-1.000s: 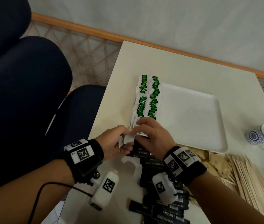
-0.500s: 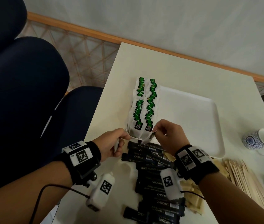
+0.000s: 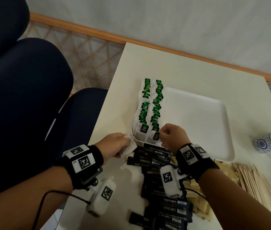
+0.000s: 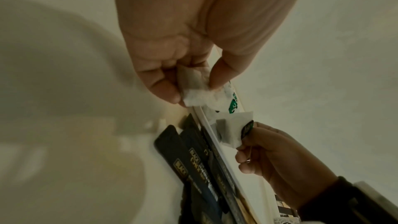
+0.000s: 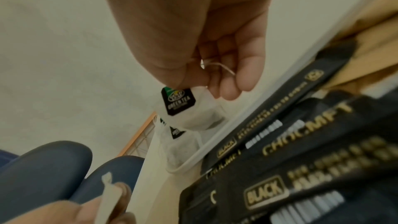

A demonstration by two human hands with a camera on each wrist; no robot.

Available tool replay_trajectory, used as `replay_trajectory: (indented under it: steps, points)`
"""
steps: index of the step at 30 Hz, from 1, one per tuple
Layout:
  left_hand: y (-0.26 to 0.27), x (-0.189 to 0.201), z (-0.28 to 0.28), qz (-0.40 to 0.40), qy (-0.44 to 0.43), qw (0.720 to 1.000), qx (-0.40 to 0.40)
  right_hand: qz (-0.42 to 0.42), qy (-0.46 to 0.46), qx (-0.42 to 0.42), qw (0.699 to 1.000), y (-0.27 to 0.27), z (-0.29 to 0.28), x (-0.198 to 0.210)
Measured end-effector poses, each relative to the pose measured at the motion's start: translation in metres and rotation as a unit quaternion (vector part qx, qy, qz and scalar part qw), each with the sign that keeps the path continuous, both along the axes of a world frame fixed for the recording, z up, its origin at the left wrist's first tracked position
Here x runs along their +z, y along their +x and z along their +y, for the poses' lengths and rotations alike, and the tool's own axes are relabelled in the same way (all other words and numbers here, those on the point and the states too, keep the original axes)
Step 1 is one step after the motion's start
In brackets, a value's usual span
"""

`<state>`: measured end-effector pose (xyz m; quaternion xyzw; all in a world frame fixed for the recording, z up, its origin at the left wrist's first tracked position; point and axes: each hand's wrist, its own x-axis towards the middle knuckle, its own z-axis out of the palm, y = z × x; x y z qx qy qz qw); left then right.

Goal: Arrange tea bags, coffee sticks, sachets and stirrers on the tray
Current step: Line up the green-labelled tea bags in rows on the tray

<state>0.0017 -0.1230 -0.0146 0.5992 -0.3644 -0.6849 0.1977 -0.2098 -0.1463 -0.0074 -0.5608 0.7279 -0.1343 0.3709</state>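
1. Tray (image 3: 197, 123) lay on the table (image 3: 189, 67), long side running away from the body; two rows of tea bags (image 3: 149, 107) ran along its left edge, tags overlapping.
2. Coffee sticks (image 3: 164, 193) heaped just short of the tray's near rim; stirrers (image 3: 255, 183) and sachets (image 3: 196, 206) off to the right, not yet on the tray.
3. Right hand (image 3: 172, 136) pinched a tea bag (image 5: 193, 110) at its tag, at the near end of the right row, just inside the rim.
4. Left hand (image 3: 113, 145) pinched another bag (image 4: 198, 93), just outside the tray's near-left corner; nearer to the left row.
5. Could not tell whether the right bag touched the tray floor; how many bags the left hand held stayed hidden.
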Motion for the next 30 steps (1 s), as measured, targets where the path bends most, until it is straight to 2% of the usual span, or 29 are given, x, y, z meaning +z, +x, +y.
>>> replay_trajectory:
  steps: [3,7,15,19,22,23,25,28,30]
  points:
    - [0.003,0.000,0.002,-0.001,-0.008,1.000,0.020,0.016,0.012,0.030,0.999,0.001,0.001,0.004]
    - [0.005,0.000,0.001,-0.004,-0.033,0.999,0.030,0.007,0.028,0.030,0.999,0.001,-0.002,0.006]
    - [0.010,-0.003,0.002,0.001,-0.033,0.999,0.032,0.032,0.002,0.031,0.999,0.000,-0.012,-0.003]
    - [0.008,0.000,0.002,0.010,-0.029,0.999,0.034,0.050,-0.038,0.023,0.998,-0.002,-0.010,-0.005]
    - [0.006,0.003,0.000,0.015,-0.024,0.999,0.031,0.050,-0.113,0.004,0.992,-0.003,-0.004,-0.002]
    - [0.004,0.004,-0.001,0.019,-0.022,0.999,0.028,0.036,-0.142,0.013,0.989,-0.002,-0.002,0.000]
    - [0.000,0.007,-0.003,0.030,-0.019,0.999,0.018,-0.002,-0.177,0.083,0.981,0.004,0.005,0.007]
    - [-0.008,0.012,-0.004,0.073,-0.001,0.997,-0.001,-0.075,-0.164,0.224,0.958,0.016,0.016,0.018]
    - [-0.013,0.015,-0.003,0.106,0.012,0.994,-0.016,-0.129,-0.140,0.256,0.948,0.022,0.019,0.021]
